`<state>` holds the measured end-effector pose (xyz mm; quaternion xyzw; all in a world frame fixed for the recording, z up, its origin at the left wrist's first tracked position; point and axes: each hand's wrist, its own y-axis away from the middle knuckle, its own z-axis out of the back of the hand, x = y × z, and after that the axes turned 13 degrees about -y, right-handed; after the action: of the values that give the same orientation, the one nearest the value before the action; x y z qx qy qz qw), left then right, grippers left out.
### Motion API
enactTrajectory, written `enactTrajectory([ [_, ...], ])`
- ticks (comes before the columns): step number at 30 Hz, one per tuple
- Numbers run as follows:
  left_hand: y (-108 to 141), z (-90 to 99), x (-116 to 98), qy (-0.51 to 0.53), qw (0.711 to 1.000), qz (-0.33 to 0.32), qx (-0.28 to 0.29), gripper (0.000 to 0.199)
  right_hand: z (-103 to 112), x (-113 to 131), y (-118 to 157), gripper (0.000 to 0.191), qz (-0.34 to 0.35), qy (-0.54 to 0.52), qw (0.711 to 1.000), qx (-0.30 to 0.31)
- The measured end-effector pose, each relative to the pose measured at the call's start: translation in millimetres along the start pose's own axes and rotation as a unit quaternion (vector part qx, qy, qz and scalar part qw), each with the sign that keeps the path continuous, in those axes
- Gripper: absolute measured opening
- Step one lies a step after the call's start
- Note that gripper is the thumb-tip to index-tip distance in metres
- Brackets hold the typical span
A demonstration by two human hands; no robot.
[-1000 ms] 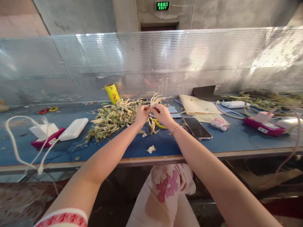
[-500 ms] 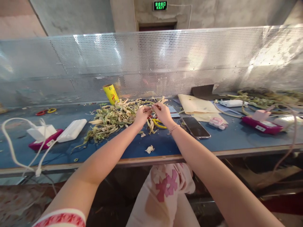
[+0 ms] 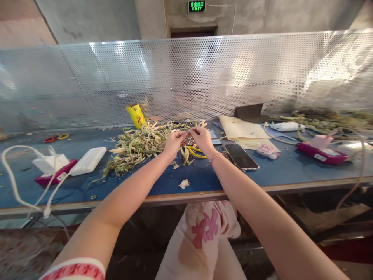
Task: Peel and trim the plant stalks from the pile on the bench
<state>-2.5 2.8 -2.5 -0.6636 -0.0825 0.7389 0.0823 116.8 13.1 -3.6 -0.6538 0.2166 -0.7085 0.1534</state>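
My left hand (image 3: 175, 140) and my right hand (image 3: 201, 138) meet at the right end of a heap of dried plant stalks and leaves (image 3: 136, 146). The fingertips of both are pinched close together. Whatever lies between them is too small and too covered to name. Just below my right hand, a yellow scissor handle (image 3: 196, 152) pokes out beside a few dry leaves. One pale scrap of leaf (image 3: 184, 184) rests near the table's front edge.
A phone (image 3: 241, 157) and a pink case (image 3: 267, 151) lie right of my hands, with brown paper (image 3: 243, 128) behind. A yellow tube (image 3: 136, 116) stands at the heap's back. White power bank (image 3: 89, 161) and cables are left; a perforated metal screen (image 3: 186, 77) closes the back.
The fingertips of both hands have shifted very slightly against each other. Everything on the table stays where it was.
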Motion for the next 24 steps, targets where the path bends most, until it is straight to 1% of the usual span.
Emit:
enactTrajectory([
  [5, 0, 3.1, -4, -0.003, 0.999, 0.034, 0.040, 0.027, 2, -3, -2, 0.020, 0.022, -0.012, 1.000, 0.017],
  [10, -2, 7.0, -5, -0.036, 0.997, 0.022, 0.064, 0.024, 2, -7, -5, 0.021, 0.031, -0.038, 0.998, 0.038],
  [12, -2, 7.1, -4, -0.038, 0.998, 0.014, 0.056, 0.024, 2, -7, -5, 0.022, 0.026, -0.043, 0.998, 0.044],
  [15, -3, 6.2, -3, -0.029, 0.999, 0.005, 0.018, 0.026, 2, -5, -3, 0.026, 0.028, -0.052, 0.997, 0.053],
  [17, -3, 6.2, -4, -0.021, 1.000, 0.005, -0.010, 0.024, 1, -3, -1, 0.029, 0.067, -0.039, 0.996, 0.047],
  [19, -3, 6.9, -6, -0.010, 1.000, 0.006, -0.025, 0.020, 2, -2, 1, 0.028, 0.141, 0.006, 0.989, 0.033],
  [21, -3, 7.7, -9, 0.006, 0.999, 0.007, -0.032, 0.016, 2, -2, 2, 0.023, 0.220, 0.069, 0.973, 0.018],
  [22, -3, 7.9, -11, 0.015, 0.999, 0.010, -0.037, 0.013, 2, -3, 3, 0.021, 0.249, 0.099, 0.963, 0.012],
  [24, -2, 7.8, -12, 0.033, 0.998, 0.016, -0.050, 0.009, 2, -5, 3, 0.019, 0.279, 0.145, 0.949, 0.010],
])
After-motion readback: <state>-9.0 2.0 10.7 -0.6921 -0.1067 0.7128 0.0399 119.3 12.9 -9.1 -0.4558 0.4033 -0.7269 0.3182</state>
